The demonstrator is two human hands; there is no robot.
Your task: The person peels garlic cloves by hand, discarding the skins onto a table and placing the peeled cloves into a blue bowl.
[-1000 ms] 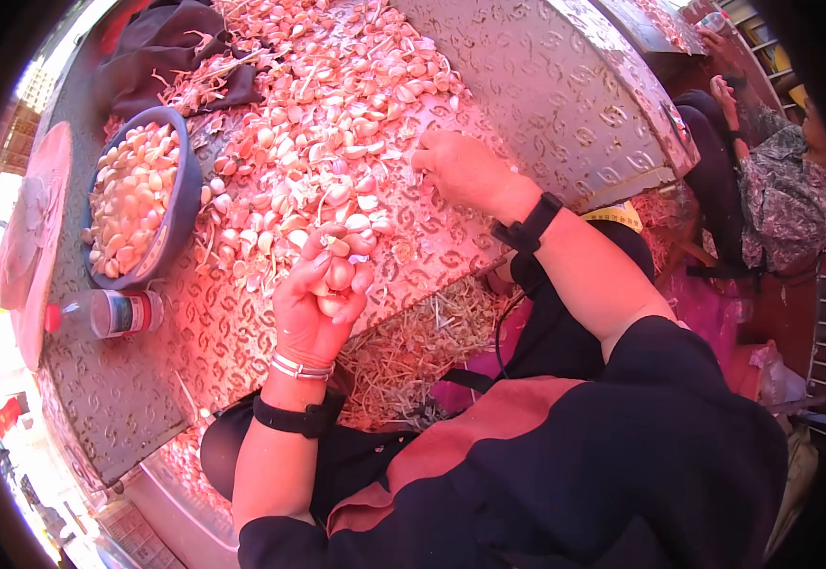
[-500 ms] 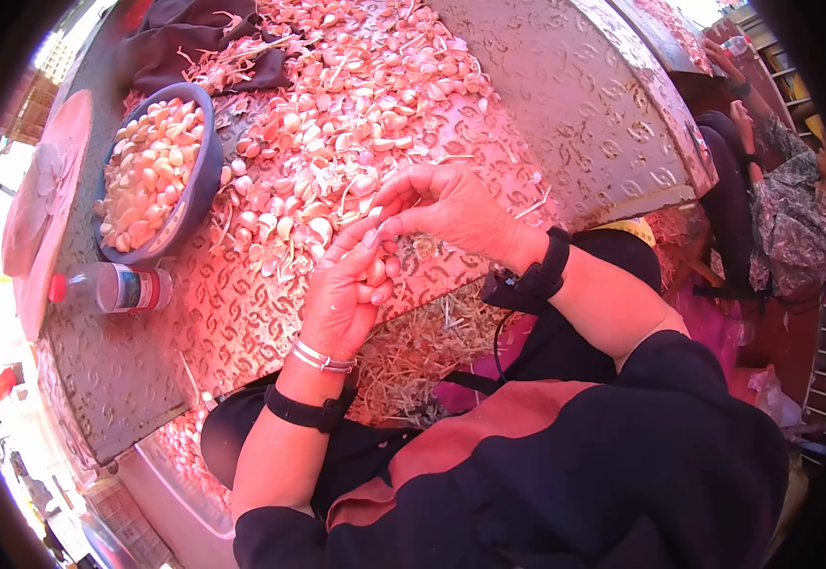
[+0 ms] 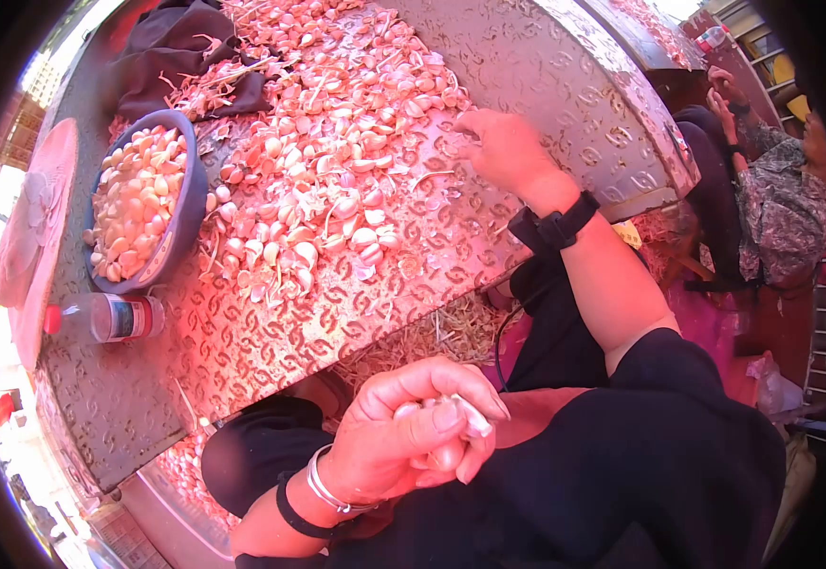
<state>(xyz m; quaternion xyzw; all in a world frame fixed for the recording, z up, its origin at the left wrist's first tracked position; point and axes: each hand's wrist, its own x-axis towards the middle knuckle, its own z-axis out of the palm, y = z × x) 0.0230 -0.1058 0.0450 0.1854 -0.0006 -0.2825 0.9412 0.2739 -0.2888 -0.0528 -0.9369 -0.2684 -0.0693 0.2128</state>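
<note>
Your left hand [image 3: 380, 444] drew back gripping garlic cloves [image 3: 446, 456]; your right hand [image 3: 515, 157] parted, grip unclear, pausing two-handed work.

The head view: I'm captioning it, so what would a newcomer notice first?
Probably the loose garlic cloves, spread down the middle of the patterned table. Next, the blue bowl at the left, heaped with pale cloves, and the left hand, large at bottom centre, holding a few cloves.

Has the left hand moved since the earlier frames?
Yes. The left hand, earlier over the metal table, is now past its near edge, closer to the dark shirt.
</note>
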